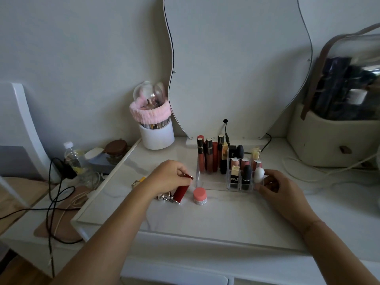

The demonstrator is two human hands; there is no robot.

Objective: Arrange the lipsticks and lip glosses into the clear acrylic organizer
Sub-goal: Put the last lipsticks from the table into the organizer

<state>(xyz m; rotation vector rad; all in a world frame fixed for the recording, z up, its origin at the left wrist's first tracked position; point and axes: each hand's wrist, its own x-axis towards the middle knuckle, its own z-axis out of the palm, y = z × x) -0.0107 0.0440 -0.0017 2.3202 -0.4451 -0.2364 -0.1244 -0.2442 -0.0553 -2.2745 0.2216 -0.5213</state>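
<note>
Left grip (171, 177) pinches the red lipstick tube (182, 191), which is tilted with its lower end near the bench (205, 223). Right grip (275, 187) clamps the right front corner of the clear acrylic organizer (211, 183). Best next: turn the tube upright and lower it into the free section just right of left grip. Tube is glossy deep red, with a metal charm at its base.

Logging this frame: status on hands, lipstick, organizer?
Left hand grips red lipstick, not yet stowed. Right hand holds clear acrylic organizer at its right end. Pink-lidded jar sits between lipstick and organizer.
</note>
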